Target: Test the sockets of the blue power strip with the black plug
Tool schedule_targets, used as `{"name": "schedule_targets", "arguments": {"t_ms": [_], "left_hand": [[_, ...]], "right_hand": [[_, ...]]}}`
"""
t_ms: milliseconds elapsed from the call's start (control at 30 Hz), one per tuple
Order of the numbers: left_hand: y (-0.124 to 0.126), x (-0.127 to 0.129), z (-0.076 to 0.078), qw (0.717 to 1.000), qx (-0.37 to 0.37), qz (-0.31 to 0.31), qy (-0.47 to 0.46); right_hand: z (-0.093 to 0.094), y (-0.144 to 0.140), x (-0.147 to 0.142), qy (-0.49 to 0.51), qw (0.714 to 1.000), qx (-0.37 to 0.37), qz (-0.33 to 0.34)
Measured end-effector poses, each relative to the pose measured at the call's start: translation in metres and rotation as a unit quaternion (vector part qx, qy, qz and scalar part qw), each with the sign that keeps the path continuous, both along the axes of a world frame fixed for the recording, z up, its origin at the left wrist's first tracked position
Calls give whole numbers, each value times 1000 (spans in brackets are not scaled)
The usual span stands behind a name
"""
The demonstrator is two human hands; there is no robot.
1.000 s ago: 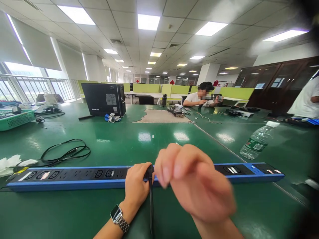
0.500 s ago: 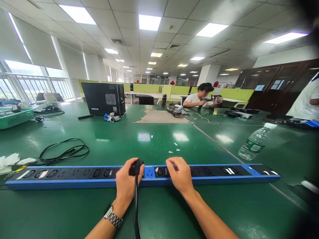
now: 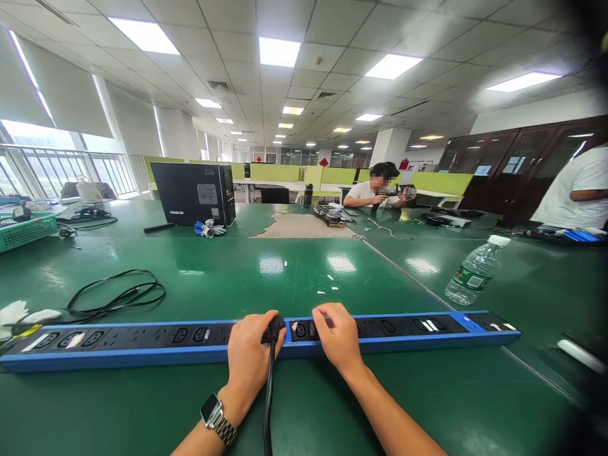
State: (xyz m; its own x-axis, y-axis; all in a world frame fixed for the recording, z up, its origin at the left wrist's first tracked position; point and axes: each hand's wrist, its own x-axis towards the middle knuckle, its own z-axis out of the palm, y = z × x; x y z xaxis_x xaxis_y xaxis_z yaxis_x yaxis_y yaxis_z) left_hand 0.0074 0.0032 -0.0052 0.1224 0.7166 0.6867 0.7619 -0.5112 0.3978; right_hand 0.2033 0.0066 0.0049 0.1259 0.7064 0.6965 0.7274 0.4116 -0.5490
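A long blue and black power strip (image 3: pixel 142 345) lies across the green table (image 3: pixel 294 405) in front of me. My left hand (image 3: pixel 249 358) grips a black plug (image 3: pixel 274 328) sitting on the strip near its middle, and the plug's black cable (image 3: pixel 268 405) runs back toward me. My right hand (image 3: pixel 338 339) rests on top of the strip just right of the plug, fingers curled over the sockets, holding the strip down. A watch is on my left wrist.
A coiled black cable (image 3: pixel 116 296) lies left of centre. A water bottle (image 3: pixel 471 271) lies on its side at right. A black computer case (image 3: pixel 194 192) and a green basket (image 3: pixel 26 231) stand farther back. One person sits across the table, another at far right.
My right hand came down from in front of the camera onto the strip. My left hand shifted the plug left, then slightly right along the strip, covering the blue socket.
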Motion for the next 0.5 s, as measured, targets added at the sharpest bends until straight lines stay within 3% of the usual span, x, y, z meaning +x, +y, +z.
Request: {"name": "schedule_targets", "arguments": {"t_ms": [267,500], "left_hand": [[-6,7,5,998,-24,-27,54],[-6,1,2,995,-27,-15,96]], "right_hand": [[-1,-1,-1,-13,1000,-7,3],[8,-18,-27,-121,986,-29,115]]}}
